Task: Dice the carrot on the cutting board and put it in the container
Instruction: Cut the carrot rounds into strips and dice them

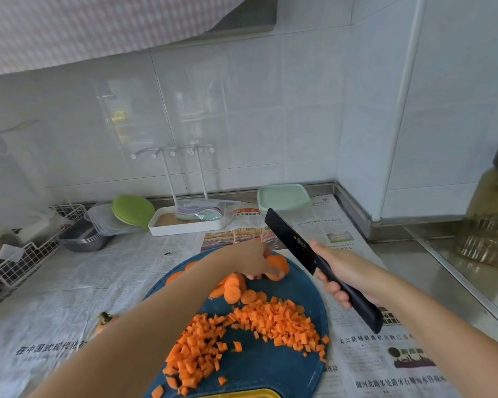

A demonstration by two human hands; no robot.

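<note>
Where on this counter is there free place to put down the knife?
Free: the newspaper left of the cutting board, before the wire basket; also the steel counter between newspaper and jar. Crowded: the board's carrot dice and the back row around the white tray.

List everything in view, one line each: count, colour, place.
cutting board: one, dark blue, centre, on newspaper
diced carrot: many, orange, heaped on board's near half
carrot slices: several, orange, board's far half
carrot top: one, orange, newspaper left of board
newspaper: several sheets, covering counter
container: one, pale green lid, back by wall
white tray: one, back centre
jar: one, glass, dark lid, far right
knife: one, black, raised right of board
left hand: grips carrot slices
right hand: grips knife handle
</note>
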